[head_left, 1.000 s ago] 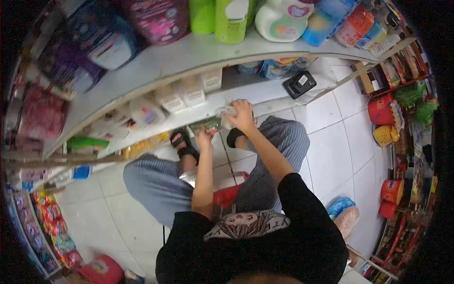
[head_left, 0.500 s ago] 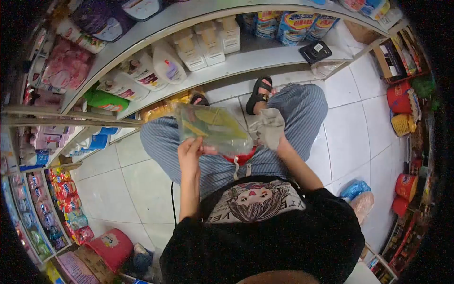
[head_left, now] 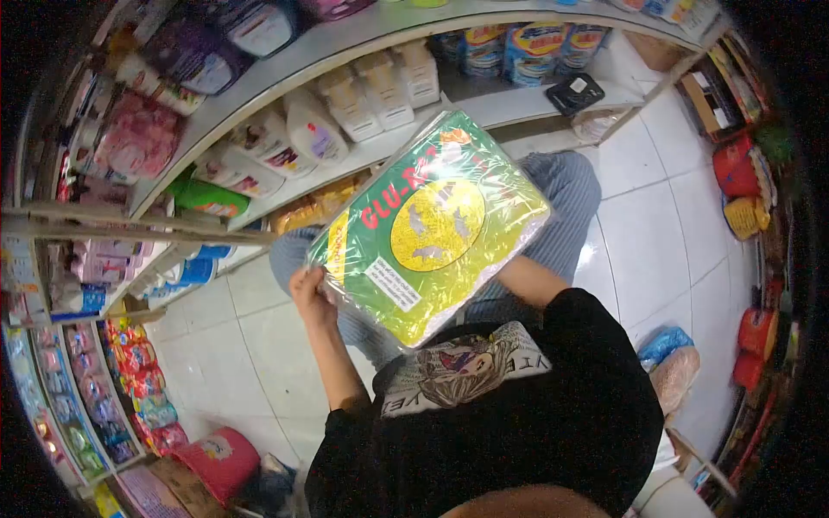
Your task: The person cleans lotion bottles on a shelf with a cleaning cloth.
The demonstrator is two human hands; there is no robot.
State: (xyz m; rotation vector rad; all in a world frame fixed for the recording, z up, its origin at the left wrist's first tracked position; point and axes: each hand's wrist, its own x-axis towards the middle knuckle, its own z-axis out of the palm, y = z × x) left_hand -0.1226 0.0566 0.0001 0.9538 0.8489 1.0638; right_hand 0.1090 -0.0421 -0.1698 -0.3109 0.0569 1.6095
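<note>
A flat glue-trap pack [head_left: 501, 203] in clear wrap is tilted up over the lap, green and yellow with rodent pictures in a yellow circle. My left hand [head_left: 311, 293] is closed on its left corner. My right forearm [head_left: 535, 281] runs in behind the pack's lower right edge. My right hand is hidden there, so its fingers and anything in them do not show.
A shelf ahead holds white bottles [head_left: 315, 134], blue pouches [head_left: 531, 56] and a black box [head_left: 574, 93]. On the tiled floor lie a blue bag [head_left: 665, 345] at right and a red bucket [head_left: 220, 466] at lower left. More stocked shelves line both sides.
The pack has been raised and turned, so its printed face now shows towards me. The grey cloth on my right hand has gone out of sight behind it.
</note>
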